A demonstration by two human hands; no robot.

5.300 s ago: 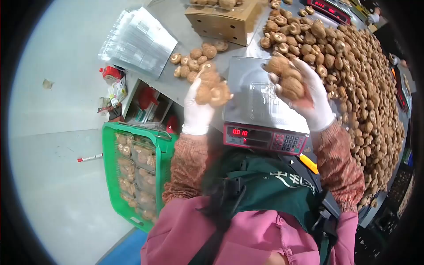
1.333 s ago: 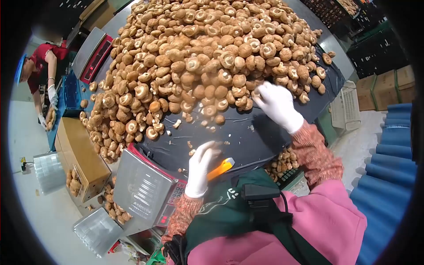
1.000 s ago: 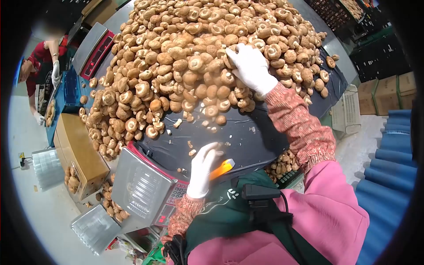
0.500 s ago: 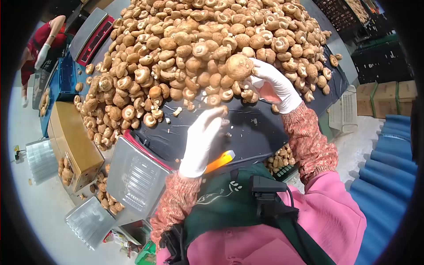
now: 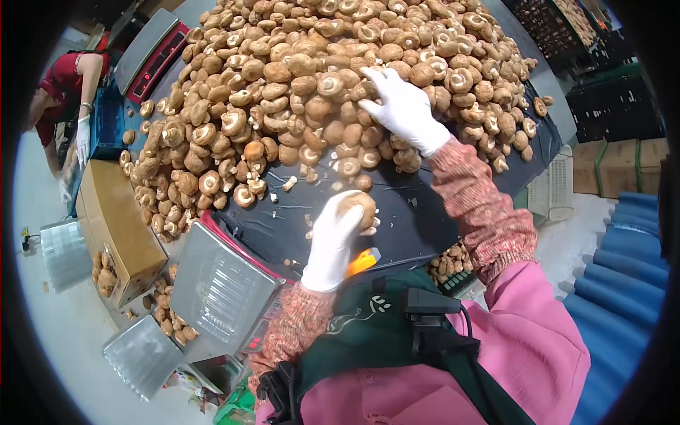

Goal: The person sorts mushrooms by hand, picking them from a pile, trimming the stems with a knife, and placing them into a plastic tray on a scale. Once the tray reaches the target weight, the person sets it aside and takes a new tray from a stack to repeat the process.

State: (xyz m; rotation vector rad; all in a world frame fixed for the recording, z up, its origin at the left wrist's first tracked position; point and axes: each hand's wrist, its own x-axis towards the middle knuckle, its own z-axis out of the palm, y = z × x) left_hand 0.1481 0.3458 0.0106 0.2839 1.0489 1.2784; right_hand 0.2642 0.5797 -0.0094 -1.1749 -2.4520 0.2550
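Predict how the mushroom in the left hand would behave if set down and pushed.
The mushroom would probably roll or rock, given its rounded shape. It is likely light, since the left hand holds it alone.

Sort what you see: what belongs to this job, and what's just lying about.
Belongs to the job, it seems:
- mushroom in the left hand
- mushroom heap, right hand over it
- scale with clear tray

Lying about, apparently:
- stem scrap
- white crate
- strapped cartons
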